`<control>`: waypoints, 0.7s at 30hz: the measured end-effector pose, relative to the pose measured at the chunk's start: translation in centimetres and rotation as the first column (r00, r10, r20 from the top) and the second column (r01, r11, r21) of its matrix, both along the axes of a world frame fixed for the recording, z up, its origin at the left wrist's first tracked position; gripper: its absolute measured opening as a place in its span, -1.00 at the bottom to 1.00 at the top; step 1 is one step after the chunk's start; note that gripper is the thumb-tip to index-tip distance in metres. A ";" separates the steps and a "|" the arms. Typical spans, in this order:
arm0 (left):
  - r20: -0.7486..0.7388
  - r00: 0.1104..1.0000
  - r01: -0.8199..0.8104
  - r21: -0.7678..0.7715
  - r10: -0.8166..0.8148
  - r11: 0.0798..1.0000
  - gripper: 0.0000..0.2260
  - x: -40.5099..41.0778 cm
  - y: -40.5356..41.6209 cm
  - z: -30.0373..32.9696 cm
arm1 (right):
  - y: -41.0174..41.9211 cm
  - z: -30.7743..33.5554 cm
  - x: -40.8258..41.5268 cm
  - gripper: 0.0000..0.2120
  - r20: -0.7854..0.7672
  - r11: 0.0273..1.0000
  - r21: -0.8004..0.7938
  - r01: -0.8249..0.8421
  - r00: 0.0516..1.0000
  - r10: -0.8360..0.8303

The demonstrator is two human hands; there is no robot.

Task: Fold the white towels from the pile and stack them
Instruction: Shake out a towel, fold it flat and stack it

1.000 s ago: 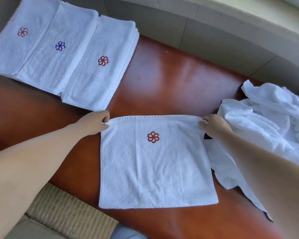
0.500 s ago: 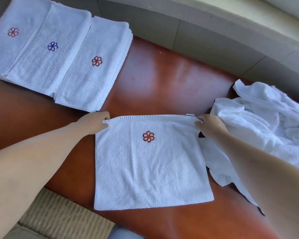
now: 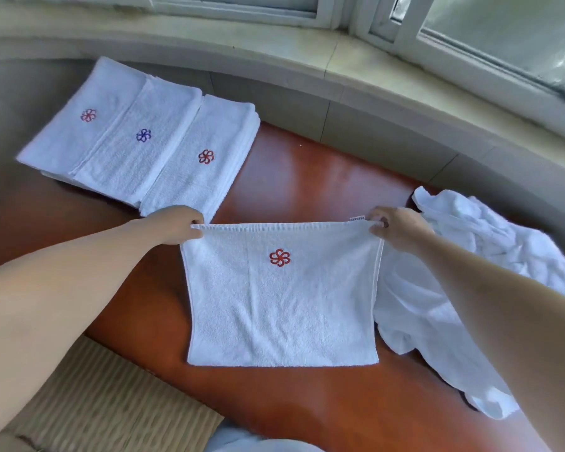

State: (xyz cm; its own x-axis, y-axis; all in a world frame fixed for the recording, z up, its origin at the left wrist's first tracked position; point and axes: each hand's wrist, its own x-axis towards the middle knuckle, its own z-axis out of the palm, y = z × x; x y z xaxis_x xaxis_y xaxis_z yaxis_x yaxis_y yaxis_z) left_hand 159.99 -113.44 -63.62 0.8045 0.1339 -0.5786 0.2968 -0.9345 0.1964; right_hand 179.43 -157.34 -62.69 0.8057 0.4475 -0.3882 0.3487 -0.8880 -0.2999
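- Folded towels (image 3: 137, 138) far left on the counter (image 3: 307, 177): three overlapping stacks, each topped with an embroidered flower, red, blue, red from left to right; rightmost stack edge just beside the left hand.
- Striped beige fabric (image 3: 105, 396) at lower left, below the counter's near edge.
- Left hand (image 3: 177, 225), fingers curled, pinching the far left corner of the towel (image 3: 281, 305); knuckles up, forearm reaching in from the lower left.
- Towel stretched taut along its far hem between both hands, spread square across the middle of the counter, near edge lying flat toward the person; red flower emblem (image 3: 280, 257) facing up, nearer the far hem and roughly midway between the hands.
- Small label (image 3: 357, 218) sticking up from the far hem, just beside the right hand.
- Right hand (image 3: 395, 226), fingers curled, pinching the far right corner of the same towel; forearm crossing over the pile.
- Pile of unfolded white towels (image 3: 470, 256) crumpled at the right, touching the spread towel's right edge and partly hidden under the right forearm.
- Stone window sill (image 3: 274, 57) and window frame (image 3: 405, 34) curving along the far side.
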 end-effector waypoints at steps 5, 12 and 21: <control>0.204 0.977 -0.078 0.046 0.067 0.996 -0.84 0.8 0.2 9.4 | 1.1 8.6 2.2 -0.67 0.159 0.999 0.038 -0.014 0.987 0.008; 0.515 0.843 -0.221 0.066 0.156 0.973 -0.86 -0.7 -0.8 18.9 | 0.1 18.0 1.0 -0.76 0.435 0.982 0.184 0.050 0.892 -0.127; 0.528 0.842 -0.152 0.034 0.111 0.988 -0.89 -10.9 -4.1 11.3 | -3.5 9.2 -10.8 -0.84 0.292 0.982 0.176 0.073 0.948 -0.122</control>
State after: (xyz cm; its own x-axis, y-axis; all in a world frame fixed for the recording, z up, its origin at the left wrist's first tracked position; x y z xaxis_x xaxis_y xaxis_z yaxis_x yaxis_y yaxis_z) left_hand 149.06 -117.51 -52.33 0.9567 0.2845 -0.0619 0.2899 -0.9115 0.2919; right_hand 168.59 -160.89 -53.45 0.9163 0.3971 -0.0508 0.3588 -0.8708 -0.3360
